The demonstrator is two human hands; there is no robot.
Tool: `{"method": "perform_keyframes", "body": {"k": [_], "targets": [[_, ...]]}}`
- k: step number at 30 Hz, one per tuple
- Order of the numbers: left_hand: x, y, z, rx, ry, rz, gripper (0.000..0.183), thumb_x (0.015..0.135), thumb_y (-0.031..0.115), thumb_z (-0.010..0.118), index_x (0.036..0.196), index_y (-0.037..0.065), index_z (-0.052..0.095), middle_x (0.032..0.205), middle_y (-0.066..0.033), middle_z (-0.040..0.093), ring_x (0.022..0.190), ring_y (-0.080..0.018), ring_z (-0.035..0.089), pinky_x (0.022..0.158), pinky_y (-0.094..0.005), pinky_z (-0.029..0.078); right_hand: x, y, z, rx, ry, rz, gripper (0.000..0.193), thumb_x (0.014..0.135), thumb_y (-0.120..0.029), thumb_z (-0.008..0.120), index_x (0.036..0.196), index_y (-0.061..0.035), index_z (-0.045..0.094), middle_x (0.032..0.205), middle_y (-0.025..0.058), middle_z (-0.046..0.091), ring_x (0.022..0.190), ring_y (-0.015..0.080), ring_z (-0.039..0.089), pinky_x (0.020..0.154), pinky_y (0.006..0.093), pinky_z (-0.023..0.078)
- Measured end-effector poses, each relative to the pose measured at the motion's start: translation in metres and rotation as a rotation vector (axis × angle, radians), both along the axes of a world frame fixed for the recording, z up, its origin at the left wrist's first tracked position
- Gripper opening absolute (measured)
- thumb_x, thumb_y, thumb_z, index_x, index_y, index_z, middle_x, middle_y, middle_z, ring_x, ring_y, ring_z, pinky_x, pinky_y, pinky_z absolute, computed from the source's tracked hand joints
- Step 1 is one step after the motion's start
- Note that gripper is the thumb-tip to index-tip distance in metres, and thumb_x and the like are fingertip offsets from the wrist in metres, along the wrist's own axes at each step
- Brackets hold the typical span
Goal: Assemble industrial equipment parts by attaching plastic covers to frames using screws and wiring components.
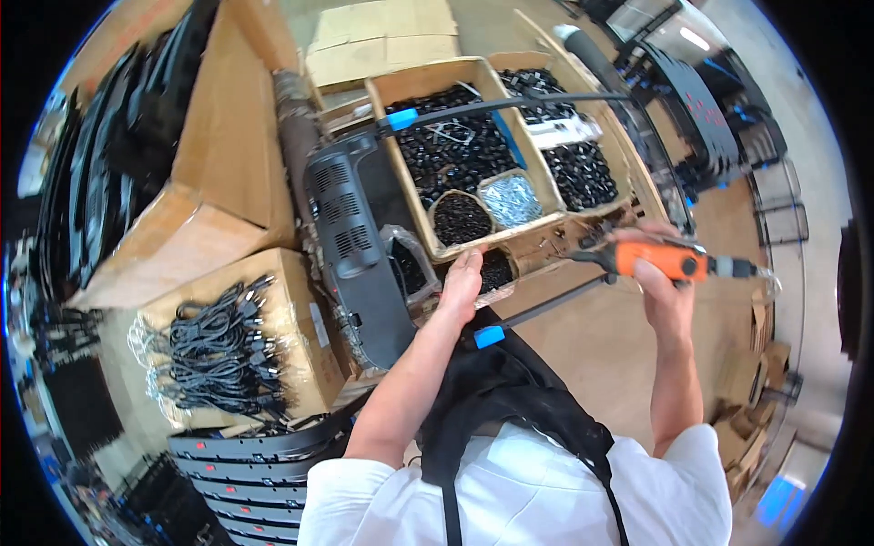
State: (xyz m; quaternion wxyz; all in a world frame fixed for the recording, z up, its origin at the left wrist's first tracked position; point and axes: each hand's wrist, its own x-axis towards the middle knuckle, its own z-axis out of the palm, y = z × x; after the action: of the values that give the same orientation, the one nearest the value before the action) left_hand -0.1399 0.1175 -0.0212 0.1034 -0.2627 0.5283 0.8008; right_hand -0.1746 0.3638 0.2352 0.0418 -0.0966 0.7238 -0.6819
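My right hand (663, 278) is wrapped round an orange electric screwdriver (660, 259), whose dark tip points left and whose cable end is at the right. My left hand (462, 284) rests at the front wall of a cardboard box (460, 255), fingers stretched out and close together. Just beside its fingertips is a small tub of black screws (496, 270). A dark frame with blue-capped ends (489, 337) reaches across the work place; one bar passes over the box, the other lies between my hands. Left of the box lies a long black vented plastic shell (350, 237).
The box holds black parts (455, 150), dark screws (462, 218) and silver screws (512, 200); a second box of black parts (581, 175) adjoins it. Bundled black cables (223, 350) lie on a carton at left, above stacked dark panels (250, 478). A large carton (228, 136) holds black panels.
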Motion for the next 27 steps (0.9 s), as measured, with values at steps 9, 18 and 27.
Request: {"method": "perform_keyframes", "body": {"k": [9, 18, 27], "targets": [[0.039, 0.059, 0.08, -0.984, 0.12, -0.977, 0.063, 0.108, 0.057, 0.039, 0.116, 0.005, 0.073, 0.115, -0.0253, 0.074, 0.111, -0.0436, 0.07, 0.096, -0.0526, 0.055, 0.104, 0.178, -0.143, -0.257, -0.369, -0.759, 0.05, 0.093, -0.019, 0.079, 0.135, -0.0061, 0.056, 0.12, 0.017, 0.072, 0.106, 0.0278, 0.071, 0.098, 0.0438, 0.056], [0.028, 0.09, 0.086, -1.279, -0.183, -0.981, 0.071, 0.109, 0.06, 0.037, 0.096, 0.004, 0.078, 0.091, -0.0238, 0.077, 0.091, -0.0408, 0.076, 0.084, -0.0529, 0.06, -0.013, 0.139, -0.409, -0.709, -0.955, -0.684, 0.027, 0.098, -0.029, 0.075, 0.119, -0.0141, 0.065, 0.121, 0.0048, 0.072, 0.112, 0.0234, 0.067, 0.103, 0.0383, 0.055], [0.031, 0.094, 0.094, -1.211, -0.411, -0.831, 0.07, 0.106, 0.065, 0.039, 0.101, 0.008, 0.079, 0.093, -0.0206, 0.078, 0.09, -0.0373, 0.077, 0.082, -0.0505, 0.06, -0.007, 0.129, -0.291, 0.144, -1.194, 0.731, 0.022, 0.1, -0.026, 0.065, 0.095, -0.0042, 0.069, 0.09, 0.0086, 0.071, 0.075, 0.0173, 0.067, 0.071, 0.032, 0.057]]}}
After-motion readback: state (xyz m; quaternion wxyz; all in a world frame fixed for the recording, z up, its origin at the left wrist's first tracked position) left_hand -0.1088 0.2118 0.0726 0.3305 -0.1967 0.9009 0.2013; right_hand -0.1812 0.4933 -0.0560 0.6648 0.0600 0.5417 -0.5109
